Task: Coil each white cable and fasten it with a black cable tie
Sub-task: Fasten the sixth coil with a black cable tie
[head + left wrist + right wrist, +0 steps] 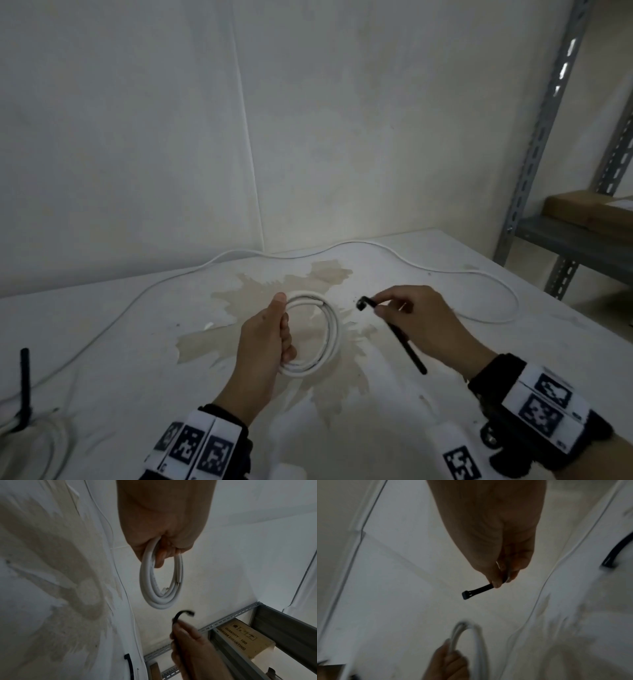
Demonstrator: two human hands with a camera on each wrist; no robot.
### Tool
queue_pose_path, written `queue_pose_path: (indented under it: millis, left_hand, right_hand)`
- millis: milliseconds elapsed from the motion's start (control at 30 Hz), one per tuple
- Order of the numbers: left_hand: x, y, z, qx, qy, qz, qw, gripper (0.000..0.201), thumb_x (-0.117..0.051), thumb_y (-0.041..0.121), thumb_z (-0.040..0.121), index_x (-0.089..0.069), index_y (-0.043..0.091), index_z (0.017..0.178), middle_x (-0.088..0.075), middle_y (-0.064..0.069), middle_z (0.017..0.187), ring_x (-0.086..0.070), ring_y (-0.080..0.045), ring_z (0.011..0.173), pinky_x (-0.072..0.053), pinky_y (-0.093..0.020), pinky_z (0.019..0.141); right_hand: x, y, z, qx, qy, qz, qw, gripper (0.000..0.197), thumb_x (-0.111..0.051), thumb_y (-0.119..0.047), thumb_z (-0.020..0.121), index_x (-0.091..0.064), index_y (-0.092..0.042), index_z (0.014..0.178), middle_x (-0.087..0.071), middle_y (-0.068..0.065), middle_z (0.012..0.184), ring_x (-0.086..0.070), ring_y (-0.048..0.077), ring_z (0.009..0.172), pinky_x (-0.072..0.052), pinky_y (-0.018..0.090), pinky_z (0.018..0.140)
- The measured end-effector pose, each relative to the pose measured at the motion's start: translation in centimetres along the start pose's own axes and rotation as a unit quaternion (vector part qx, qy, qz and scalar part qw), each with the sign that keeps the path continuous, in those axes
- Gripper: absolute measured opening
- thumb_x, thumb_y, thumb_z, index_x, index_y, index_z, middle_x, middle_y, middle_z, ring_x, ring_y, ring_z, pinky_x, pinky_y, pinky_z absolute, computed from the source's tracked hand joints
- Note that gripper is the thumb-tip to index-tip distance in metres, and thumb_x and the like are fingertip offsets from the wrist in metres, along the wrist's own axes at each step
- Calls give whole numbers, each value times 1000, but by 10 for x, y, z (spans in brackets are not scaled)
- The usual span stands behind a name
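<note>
The left hand (pixel 265 346) grips the coiled white cable (pixel 317 334) above the stained table (pixel 445 359); just right of the coil, the right hand (pixel 423 320) pinches a black cable tie (pixel 394 334), not yet wrapped. Left of the coil, a tied bundle (pixel 24 428) looks finished, while beyond it a loose white cable (pixel 359 244) remains uncoiled.

Storeroom: slotted steel shelving (pixel 534 144), carton (pixel 589 210)

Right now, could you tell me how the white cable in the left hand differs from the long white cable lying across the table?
The cable in the left hand, the held cable, is wound into a tight ring of several loops; the table cable lies uncoiled in loose waves.

The held cable is gripped and lifted off the table; the table cable rests on it, untouched.

A black cable tie, pinched in the right hand, is near the held cable, not the table cable.

Both are white, and neither is tied.
</note>
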State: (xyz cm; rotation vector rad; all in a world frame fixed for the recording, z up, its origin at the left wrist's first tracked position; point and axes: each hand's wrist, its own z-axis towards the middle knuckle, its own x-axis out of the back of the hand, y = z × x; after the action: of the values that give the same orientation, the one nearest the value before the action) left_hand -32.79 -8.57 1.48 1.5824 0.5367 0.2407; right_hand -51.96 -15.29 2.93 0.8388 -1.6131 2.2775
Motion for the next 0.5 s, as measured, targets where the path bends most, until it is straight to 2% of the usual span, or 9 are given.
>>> queue_pose_path:
  millis: [100,200,267,333,433,500]
  left_hand:
    - [7,1,-1,-18,19,-2,1000,43,-45,31,95,-39,14,57,-27,8,39,-24,-7,33,-27,-19,35]
    - [15,1,-2,-48,44,3,998,42,-45,31,95,-42,12,58,-29,8,39,-25,-7,34,-27,-21,38]
    - [20,1,-4,-75,62,16,995,42,-45,32,95,-44,11,59,-30,8,40,-27,-7,33,-28,-21,39]
    - [24,1,-6,-98,78,22,992,40,-45,31,95,-46,9,61,-30,8,39,-28,-6,34,-30,-21,38]
    - [28,1,-9,-124,86,25,988,25,-46,27,94,-51,11,76,-35,7,37,-30,-4,34,-31,-24,40]
    - [32,1,-10,-131,86,26,987,9,-47,25,94,-52,20,89,-38,8,37,-33,-3,34,-32,-26,42]
  right_hand:
    - [-27,-32,-8,14,-60,60,996,13,-71,-13,79,-69,-24,83,-56,-9,52,-48,1,45,-38,12,50]
    - [-49,-49,-10,-24,-63,112,991,24,-74,-9,74,-55,-21,83,-58,2,57,-49,4,39,-40,17,42]
    - [-61,-57,-9,-49,-61,120,990,30,-71,-7,75,-46,-17,88,-56,5,56,-46,7,34,-39,18,39]
    - [-72,-64,-7,-61,-56,120,989,35,-67,-4,76,-41,-16,95,-56,7,60,-45,4,31,-37,17,36]
    - [-86,-71,-5,-72,-42,151,985,39,-62,-1,77,-35,-14,103,-58,12,72,-47,2,30,-36,15,35]
    - [-92,-73,-6,-74,-30,184,980,40,-62,0,78,-35,-14,103,-57,13,69,-46,3,30,-37,15,36]
